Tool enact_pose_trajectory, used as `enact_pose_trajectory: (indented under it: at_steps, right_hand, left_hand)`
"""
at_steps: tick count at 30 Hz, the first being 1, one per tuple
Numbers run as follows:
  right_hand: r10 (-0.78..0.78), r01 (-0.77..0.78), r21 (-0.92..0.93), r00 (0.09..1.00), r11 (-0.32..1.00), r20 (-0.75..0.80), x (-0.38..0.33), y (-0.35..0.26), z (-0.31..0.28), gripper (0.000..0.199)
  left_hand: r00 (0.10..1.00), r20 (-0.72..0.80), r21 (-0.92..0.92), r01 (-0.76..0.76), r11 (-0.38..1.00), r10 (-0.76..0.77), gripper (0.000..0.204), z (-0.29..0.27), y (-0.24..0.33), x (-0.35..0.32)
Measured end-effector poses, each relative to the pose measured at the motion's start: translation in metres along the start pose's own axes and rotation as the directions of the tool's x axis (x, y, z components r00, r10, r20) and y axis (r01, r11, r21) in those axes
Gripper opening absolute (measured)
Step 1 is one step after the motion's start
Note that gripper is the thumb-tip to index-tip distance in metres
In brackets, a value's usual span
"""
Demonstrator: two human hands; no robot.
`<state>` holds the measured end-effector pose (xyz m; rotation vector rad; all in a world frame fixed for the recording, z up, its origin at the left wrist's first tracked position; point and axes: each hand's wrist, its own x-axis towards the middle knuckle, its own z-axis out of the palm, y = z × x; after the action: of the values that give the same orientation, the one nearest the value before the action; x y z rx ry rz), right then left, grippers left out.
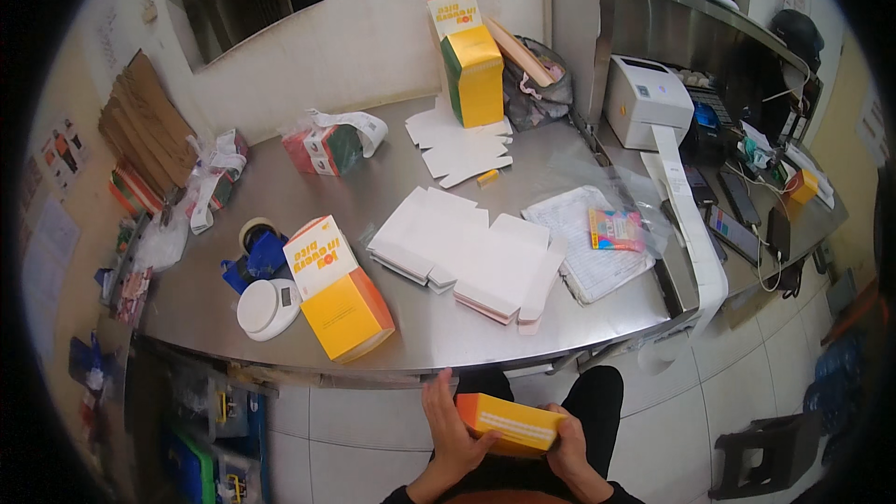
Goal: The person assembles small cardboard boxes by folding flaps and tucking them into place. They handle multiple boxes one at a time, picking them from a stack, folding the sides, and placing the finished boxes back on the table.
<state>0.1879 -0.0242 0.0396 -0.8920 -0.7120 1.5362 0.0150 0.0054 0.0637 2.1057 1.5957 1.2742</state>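
A yellow and orange carton [513, 425], with a white strip along its side, is in front of me at the table's near edge, above my lap. My right hand [569, 455] grips its right end, thumb on top. My left hand [453, 431] lies along the orange left end, its fingers stretched out and its thumb touching the near side. On the table stands another yellow carton [347, 315] with a tall white and orange back panel. Stacked flat white carton blanks [448, 243] lie beside it.
A round white scale [269, 308] and a blue tape dispenser [266, 257] sit left. Further back are a yellow carton [481, 84], more blanks [457, 145] and wrapped packs [327, 145]. At right stand a label printer [649, 103], phones [733, 233] and a dark stool [770, 453].
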Motion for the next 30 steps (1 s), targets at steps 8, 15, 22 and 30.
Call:
enact_pose_trajectory:
  at_steps: [8,15,22,30]
  right_hand:
    - [0.015,0.012,0.346,0.997,0.938,-0.075,0.016,-0.011,-0.003,0.02]
    - [-0.428,0.357,-0.871,0.882,0.339,0.195,0.031,-0.065,0.005,0.019]
    - [-0.582,0.524,-0.797,0.762,0.3,0.282,0.017,-0.083,0.027,0.022]
    - [-0.297,0.348,-0.826,0.926,0.443,0.231,0.02,-0.08,0.021,0.018]
  left_hand:
    - [0.919,0.265,-0.706,0.392,0.59,-0.293,0.042,-0.006,0.008,-0.006]
    - [0.959,0.278,-0.475,0.082,0.876,0.061,0.015,-0.034,0.03,0.018]
    - [0.974,0.224,-0.44,0.139,0.887,-0.042,0.014,-0.026,0.046,0.021]
    - [0.876,-0.046,-0.248,-0.475,0.844,0.48,0.02,-0.008,0.036,0.011]
